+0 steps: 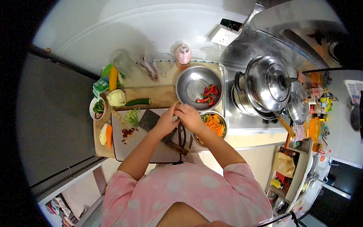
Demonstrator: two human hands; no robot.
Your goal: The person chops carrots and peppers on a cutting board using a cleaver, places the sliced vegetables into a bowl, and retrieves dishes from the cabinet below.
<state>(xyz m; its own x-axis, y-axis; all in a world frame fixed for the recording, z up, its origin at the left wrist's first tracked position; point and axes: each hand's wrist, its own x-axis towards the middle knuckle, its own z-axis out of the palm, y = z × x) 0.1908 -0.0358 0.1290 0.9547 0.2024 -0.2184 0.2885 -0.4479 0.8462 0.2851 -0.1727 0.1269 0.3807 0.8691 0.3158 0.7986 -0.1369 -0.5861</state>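
My left hand (166,122) and my right hand (188,116) meet over the right edge of the white cutting board (123,145). Their fingers are closed together around something small that I cannot make out. Just beyond them stands a steel bowl (187,85) with several red chili peppers (207,94) inside. Below my left hand a cleaver (149,120) lies flat on the board, its wooden handle towards me. Chopped green pieces (131,118) and dark red bits (128,133) lie left of the blade. Beside my right forearm is a bowl of shredded carrot (213,125) and green shreds.
A cut cucumber (138,102), a cabbage piece (116,98) and a small white bowl (92,109) sit behind and left of the board. A carrot (109,136) lies at its left edge. On the right, a lidded steel pot (266,83) stands on the stove. A pink bottle (183,54) is by the wall.
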